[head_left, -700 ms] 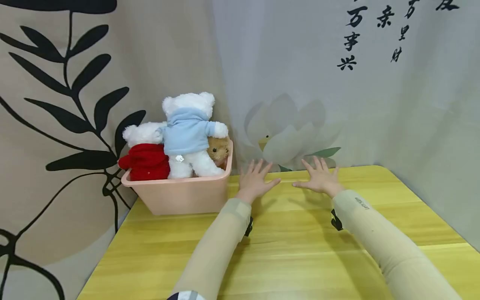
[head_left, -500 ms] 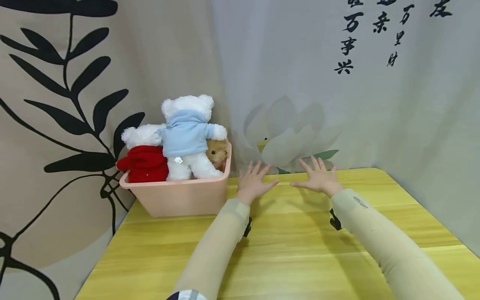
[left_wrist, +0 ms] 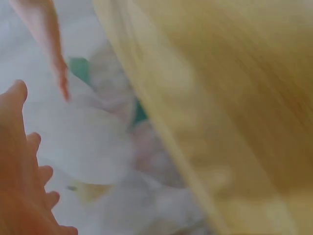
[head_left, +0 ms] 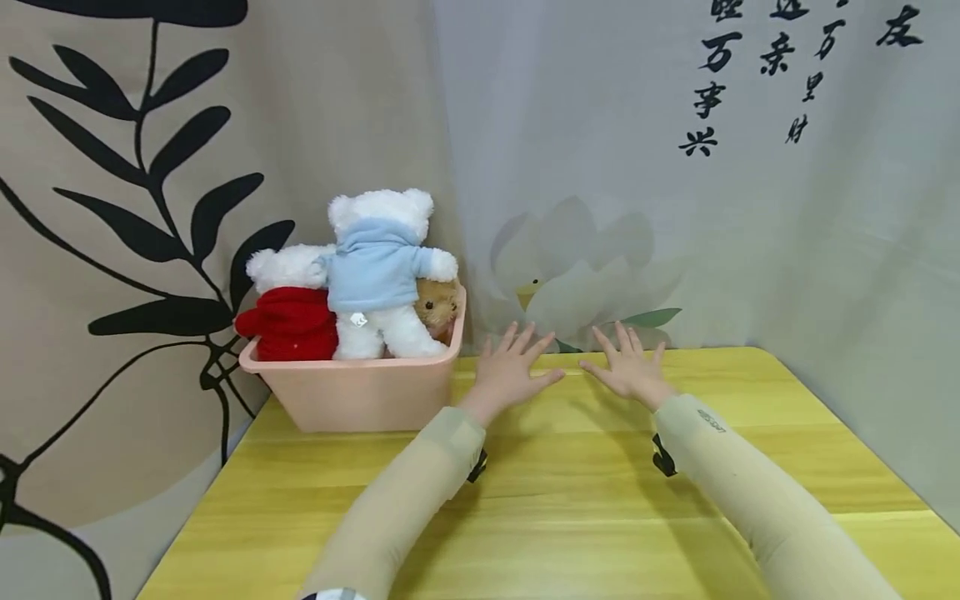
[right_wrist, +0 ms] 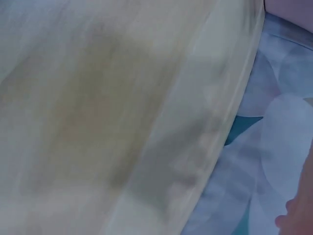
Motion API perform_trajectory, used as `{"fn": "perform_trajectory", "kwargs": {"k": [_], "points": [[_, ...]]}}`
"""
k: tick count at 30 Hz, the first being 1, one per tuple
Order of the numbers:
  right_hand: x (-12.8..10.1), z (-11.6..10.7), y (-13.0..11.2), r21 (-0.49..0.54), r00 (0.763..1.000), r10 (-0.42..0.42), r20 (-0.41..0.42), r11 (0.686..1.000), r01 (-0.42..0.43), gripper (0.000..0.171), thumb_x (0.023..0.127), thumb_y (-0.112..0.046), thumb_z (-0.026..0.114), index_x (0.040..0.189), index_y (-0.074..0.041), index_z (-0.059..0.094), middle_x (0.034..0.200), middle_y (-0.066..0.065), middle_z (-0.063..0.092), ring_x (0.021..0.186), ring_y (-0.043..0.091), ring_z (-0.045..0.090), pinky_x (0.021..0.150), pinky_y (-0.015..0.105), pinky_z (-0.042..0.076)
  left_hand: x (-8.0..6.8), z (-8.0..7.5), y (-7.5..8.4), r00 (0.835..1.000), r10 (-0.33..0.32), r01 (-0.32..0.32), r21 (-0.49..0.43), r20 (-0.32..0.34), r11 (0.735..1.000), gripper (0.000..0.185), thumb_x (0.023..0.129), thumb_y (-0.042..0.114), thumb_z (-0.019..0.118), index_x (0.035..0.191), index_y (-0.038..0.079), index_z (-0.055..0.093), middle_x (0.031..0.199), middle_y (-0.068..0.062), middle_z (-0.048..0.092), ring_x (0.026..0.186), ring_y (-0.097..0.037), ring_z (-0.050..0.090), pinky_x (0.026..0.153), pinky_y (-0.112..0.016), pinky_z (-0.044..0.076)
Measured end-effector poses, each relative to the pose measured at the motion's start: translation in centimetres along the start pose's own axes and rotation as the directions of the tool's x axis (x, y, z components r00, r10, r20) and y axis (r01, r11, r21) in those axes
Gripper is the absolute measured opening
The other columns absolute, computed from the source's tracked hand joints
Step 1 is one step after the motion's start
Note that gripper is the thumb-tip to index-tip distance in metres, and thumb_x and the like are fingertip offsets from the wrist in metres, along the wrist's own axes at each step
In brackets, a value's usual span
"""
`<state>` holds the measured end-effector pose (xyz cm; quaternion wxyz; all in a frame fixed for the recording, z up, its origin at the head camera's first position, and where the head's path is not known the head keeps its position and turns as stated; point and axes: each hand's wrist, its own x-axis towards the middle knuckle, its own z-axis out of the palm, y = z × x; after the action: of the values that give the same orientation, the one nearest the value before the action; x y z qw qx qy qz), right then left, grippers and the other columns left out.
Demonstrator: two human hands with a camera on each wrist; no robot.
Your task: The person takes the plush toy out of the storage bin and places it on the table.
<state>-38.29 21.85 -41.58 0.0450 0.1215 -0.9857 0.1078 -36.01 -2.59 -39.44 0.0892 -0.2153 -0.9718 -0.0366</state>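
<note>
Both hands hover flat, palms down, over the far part of a yellow wooden table (head_left: 570,492). My left hand (head_left: 513,367) has its fingers spread straight and holds nothing; it is just right of a pink bin (head_left: 360,392). My right hand (head_left: 626,364) is spread the same way, a little to the right, also holding nothing. The bin holds a white bear in a blue hoodie (head_left: 378,271), a white bear in red (head_left: 288,304) and a small brown bear (head_left: 437,304). The left wrist view shows my left hand (left_wrist: 22,181) blurred beside the table edge (left_wrist: 161,127).
A printed curtain (head_left: 637,183) with a lotus and black script hangs right behind the table. A beige leaf-pattern cloth (head_left: 150,200) hangs at the left. The table's right corner is rounded (head_left: 772,354). The right wrist view is blurred, showing the table edge (right_wrist: 215,132) and curtain.
Both hands have drifted slightly toward each other and a bit forward along the back of the table. The head view has shifted a little. Nothing was picked up.
</note>
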Motion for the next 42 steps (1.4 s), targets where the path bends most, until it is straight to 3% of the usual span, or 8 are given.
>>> {"fn": "perform_trajectory", "kwargs": {"k": [3, 6, 10, 17, 25, 32, 39, 42], "points": [[0.5, -0.6, -0.6, 0.018, 0.999, -0.021, -0.043, 1.000, 0.021, 0.085, 0.091, -0.073, 0.030, 0.157, -0.023, 0.009, 0.159, 0.024, -0.002, 0.143, 0.047, 0.001, 0.095, 0.077, -0.011, -2.7, -2.1, 0.1, 0.991, 0.112, -0.108, 0.062, -0.076, 0.992, 0.072, 0.089, 0.078, 0.022, 0.152, 0.047, 0.006, 0.162, 0.007, 0.001, 0.148, -0.022, -0.004, 0.113, -0.058, 0.005], [1.3, -1.8, -1.7, 0.029, 0.996, -0.045, -0.082, 0.998, 0.047, 0.085, 0.091, -0.073, 0.032, 0.157, -0.024, 0.008, 0.159, 0.023, -0.004, 0.144, 0.046, 0.000, 0.096, 0.077, -0.010, -5.7, -4.2, 0.0, 0.962, 0.222, -0.198, 0.149, -0.161, 0.969, 0.070, 0.092, 0.073, 0.024, 0.152, 0.045, 0.007, 0.162, 0.007, -0.004, 0.148, -0.022, -0.006, 0.113, -0.058, 0.003], [2.5, -3.8, -4.0, 0.013, 0.988, -0.096, -0.119, 0.995, 0.098, 0.086, 0.091, -0.072, 0.036, 0.157, -0.023, 0.009, 0.159, 0.022, -0.003, 0.144, 0.045, -0.001, 0.096, 0.077, -0.010, -9.3, -6.4, -1.7, 0.918, 0.285, -0.220, 0.242, -0.277, 0.945, 0.069, 0.094, 0.069, 0.031, 0.154, 0.042, 0.011, 0.162, 0.004, -0.001, 0.148, -0.024, -0.004, 0.113, -0.058, 0.004], [4.1, -7.8, -9.7, -0.026, 0.961, -0.198, -0.191, 0.980, 0.196, 0.083, 0.091, -0.071, 0.039, 0.156, -0.030, 0.008, 0.161, 0.015, -0.006, 0.146, 0.039, -0.001, 0.099, 0.076, -0.006, -12.6, -7.6, -8.6, 0.878, 0.182, -0.085, 0.229, -0.443, 0.970, 0.065, 0.094, 0.063, 0.042, 0.152, 0.038, 0.028, 0.160, -0.003, 0.016, 0.146, -0.028, 0.009, 0.112, -0.058, 0.005], [5.0, -10.9, -17.4, -0.027, 0.927, -0.306, -0.218, 0.951, 0.308, 0.085, 0.089, -0.074, 0.037, 0.155, -0.037, -0.002, 0.161, 0.010, -0.011, 0.147, 0.031, -0.007, 0.105, 0.071, -0.003, -15.8, -6.0, -14.9, 0.762, 0.045, 0.070, 0.151, -0.646, 0.986, 0.049, 0.091, 0.057, 0.052, 0.123, 0.020, 0.053, 0.126, -0.014, 0.044, 0.120, -0.036, 0.039, 0.105, -0.058, 0.022], [5.5, -12.8, -25.6, -0.049, 0.854, -0.455, -0.253, 0.887, 0.459, 0.083, 0.091, -0.069, 0.041, 0.155, -0.035, 0.000, 0.161, 0.006, -0.012, 0.147, 0.030, -0.005, 0.109, 0.065, 0.006, -16.5, -4.0, -17.3, 0.711, -0.048, 0.127, 0.061, -0.702, 0.990, 0.036, 0.093, 0.049, 0.054, 0.110, 0.017, 0.061, 0.113, -0.015, 0.054, 0.108, -0.037, 0.049, 0.100, -0.059, 0.027], [5.2, -13.8, -32.6, -0.172, 0.729, -0.663, -0.172, 0.749, 0.640, 0.072, 0.093, -0.063, 0.043, 0.155, -0.039, 0.013, 0.162, -0.005, -0.006, 0.147, 0.027, -0.010, 0.111, 0.061, 0.005, -16.1, -2.7, -17.6, 0.638, -0.046, 0.075, 0.003, -0.769, 0.997, 0.029, 0.092, 0.039, 0.059, 0.108, 0.016, 0.065, 0.108, -0.012, 0.057, 0.104, -0.036, 0.051, 0.100, -0.060, 0.026], [5.5, -14.0, -34.4, -0.259, 0.698, -0.708, -0.103, 0.697, 0.668, 0.065, 0.096, -0.057, 0.044, 0.153, -0.040, 0.018, 0.162, -0.009, 0.002, 0.147, 0.025, -0.012, 0.111, 0.062, 0.001, -15.6, -2.5, -17.5, 0.617, -0.052, 0.057, -0.022, -0.785, 0.998, 0.028, 0.092, 0.038, 0.061, 0.107, 0.015, 0.066, 0.108, -0.011, 0.059, 0.104, -0.036, 0.052, 0.101, -0.060, 0.025]]}}
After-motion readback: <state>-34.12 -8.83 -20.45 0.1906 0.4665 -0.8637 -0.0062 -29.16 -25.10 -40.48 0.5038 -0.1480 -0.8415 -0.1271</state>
